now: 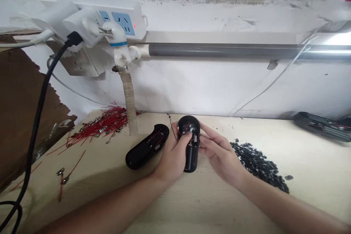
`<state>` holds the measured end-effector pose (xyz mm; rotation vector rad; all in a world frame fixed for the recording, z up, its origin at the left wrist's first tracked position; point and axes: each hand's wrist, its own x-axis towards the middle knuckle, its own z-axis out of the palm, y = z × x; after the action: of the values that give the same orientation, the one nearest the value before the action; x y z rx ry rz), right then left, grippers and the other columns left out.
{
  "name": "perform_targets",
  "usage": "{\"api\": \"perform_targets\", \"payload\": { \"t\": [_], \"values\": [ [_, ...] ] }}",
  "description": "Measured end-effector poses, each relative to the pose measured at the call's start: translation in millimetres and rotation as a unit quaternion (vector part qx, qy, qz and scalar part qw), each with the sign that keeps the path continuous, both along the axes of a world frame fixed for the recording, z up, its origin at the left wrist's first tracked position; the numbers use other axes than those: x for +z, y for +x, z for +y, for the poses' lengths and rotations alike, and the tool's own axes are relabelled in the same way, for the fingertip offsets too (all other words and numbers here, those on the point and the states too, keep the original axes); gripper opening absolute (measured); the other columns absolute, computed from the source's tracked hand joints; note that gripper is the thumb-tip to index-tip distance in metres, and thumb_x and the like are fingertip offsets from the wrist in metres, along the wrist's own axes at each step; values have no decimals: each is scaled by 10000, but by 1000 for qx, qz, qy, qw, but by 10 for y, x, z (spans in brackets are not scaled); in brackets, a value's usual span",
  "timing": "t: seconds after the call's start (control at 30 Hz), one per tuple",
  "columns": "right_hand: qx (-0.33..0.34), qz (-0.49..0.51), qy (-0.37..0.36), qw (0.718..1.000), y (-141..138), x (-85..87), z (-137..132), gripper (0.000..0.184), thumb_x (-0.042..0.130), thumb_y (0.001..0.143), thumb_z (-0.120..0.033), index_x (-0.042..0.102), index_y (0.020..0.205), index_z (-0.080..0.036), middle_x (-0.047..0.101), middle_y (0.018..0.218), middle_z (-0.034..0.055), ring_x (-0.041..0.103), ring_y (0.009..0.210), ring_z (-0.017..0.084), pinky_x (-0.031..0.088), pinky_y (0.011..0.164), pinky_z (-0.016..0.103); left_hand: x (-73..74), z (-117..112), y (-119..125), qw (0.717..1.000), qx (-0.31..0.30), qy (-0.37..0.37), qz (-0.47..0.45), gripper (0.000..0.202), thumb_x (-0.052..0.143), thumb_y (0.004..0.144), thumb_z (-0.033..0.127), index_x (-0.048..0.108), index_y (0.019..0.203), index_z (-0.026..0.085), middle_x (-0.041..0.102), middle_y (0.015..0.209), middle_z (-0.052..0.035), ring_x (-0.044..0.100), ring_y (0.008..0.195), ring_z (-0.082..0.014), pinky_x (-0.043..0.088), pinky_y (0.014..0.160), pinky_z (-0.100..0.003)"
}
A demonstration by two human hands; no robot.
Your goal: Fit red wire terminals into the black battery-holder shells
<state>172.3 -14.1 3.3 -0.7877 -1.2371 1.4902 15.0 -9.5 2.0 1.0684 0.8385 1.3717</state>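
Note:
A black, rounded plastic housing (192,153), wide at the far end and narrower toward me, stands between my hands above the table. Small red wires and a pale label show on its face. My left hand (174,159) grips it from the left, thumb pressed on its middle. My right hand (225,157) has its curled fingers against the right edge; whether they also pinch a small part is hidden. Thin red and black wires (172,124) stick out beside the housing's upper left. Left of my left hand, a similar black housing (146,148) with red wires lies slanted on the table.
Red wires with metal tabs (109,120) are heaped at the back left, with several loose ones nearer. Small black parts (259,164) form a pile at right. Another black housing (323,126) lies far right. A ribbed hose (128,98) and black cable (41,109) hang down.

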Motion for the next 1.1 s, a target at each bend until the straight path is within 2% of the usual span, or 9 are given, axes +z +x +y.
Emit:
{"api": "perform_targets", "payload": {
  "t": [0.1, 0.2, 0.33, 0.47, 0.6, 0.77, 1.0, 1.1],
  "values": [
    [-4, -20, 6, 1000, 17, -1, 5, 666, 772, 953, -341, 562, 1582, -276, 758, 1300, 109, 762, 912, 217, 674, 788, 410, -14, 2, 0, 999, 2, -17, 27, 253, 627, 1015, 339, 624, 1226, 200, 700, 1199, -46, 658, 1128, -201, 494, 1003, -313],
    [-22, -56, 25, 998, 16, 30, -6, 620, 782, 929, -342, 561, 1501, -251, 718, 1353, 132, 755, 833, 201, 672, 676, 369, -7, -5, -15, 998, 5, 2, 62, 244, 619, 1022, 312, 632, 1242, 207, 702, 1221, -41, 653, 1144, -201, 482, 1021, -319],
    [-61, -105, 49, 991, -17, 90, -22, 497, 765, 871, -275, 544, 1313, -216, 713, 1321, 127, 722, 714, 153, 664, 641, 344, 10, -17, -19, 994, 12, 43, 96, 201, 590, 1034, 275, 655, 1209, 200, 709, 1234, -53, 648, 1151, -209, 487, 1025, -333],
    [-90, -139, 51, 985, -51, 133, -47, 460, 692, 812, -210, 492, 1226, -222, 713, 1271, 99, 702, 662, 126, 652, 614, 317, -12, -20, -12, 993, 9, 41, 109, 225, 613, 1031, 327, 659, 1209, 197, 717, 1234, -86, 673, 1109, -246, 528, 995, -392],
    [-102, -141, 39, 984, -66, 141, -72, 479, 676, 775, -194, 459, 1201, -228, 703, 1228, 78, 691, 650, 117, 645, 590, 303, -42, -10, -12, 990, 17, 56, 126, 240, 641, 1015, 342, 673, 1206, 200, 716, 1242, -102, 666, 1157, -275, 532, 1024, -428],
    [-91, -128, 40, 987, -72, 135, -77, 467, 680, 773, -203, 463, 1186, -232, 693, 1235, 82, 687, 674, 126, 644, 582, 309, -44, -6, -14, 987, 21, 66, 147, 222, 597, 1037, 322, 652, 1207, 191, 714, 1234, -99, 666, 1140, -259, 507, 1055, -429],
    [-132, -150, 38, 979, -88, 124, -111, 459, 670, 748, -175, 477, 1158, -247, 692, 1019, 13, 634, 628, 123, 557, 529, 279, -86, -16, -20, 970, 43, 127, 201, 204, 573, 1029, 251, 646, 1214, 207, 705, 1237, -67, 648, 1186, -231, 469, 1075, -406],
    [-141, -156, 26, 977, -86, 106, -116, 450, 661, 740, -185, 497, 1154, -242, 708, 1040, 25, 628, 620, 124, 568, 528, 291, -90, -5, -12, 973, 40, 118, 195, 206, 576, 1026, 244, 652, 1214, 208, 708, 1237, -61, 650, 1180, -221, 469, 1075, -402]
  ]
}}
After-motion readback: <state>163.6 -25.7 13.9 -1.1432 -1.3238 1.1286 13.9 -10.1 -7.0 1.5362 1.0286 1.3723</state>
